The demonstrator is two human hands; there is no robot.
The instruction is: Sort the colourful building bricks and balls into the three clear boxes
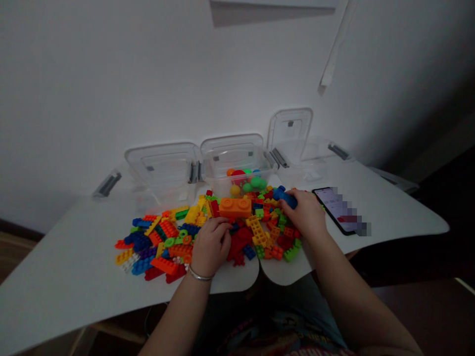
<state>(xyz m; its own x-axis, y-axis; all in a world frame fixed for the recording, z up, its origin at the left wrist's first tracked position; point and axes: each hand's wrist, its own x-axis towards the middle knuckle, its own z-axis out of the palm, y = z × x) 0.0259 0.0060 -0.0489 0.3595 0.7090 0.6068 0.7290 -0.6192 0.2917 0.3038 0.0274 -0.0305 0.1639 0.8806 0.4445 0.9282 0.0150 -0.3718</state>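
Now 2 hands [211, 247] [302, 215] on bricks [170, 252], 1 phone [334, 207] near.

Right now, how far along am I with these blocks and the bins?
The middle clear bin already holds round coloured pieces. In hand: your right hand closes on a blue block, and your left hand rests on the pile beside red blocks. Left: the large pile of plastic blocks lies spread across the white table.
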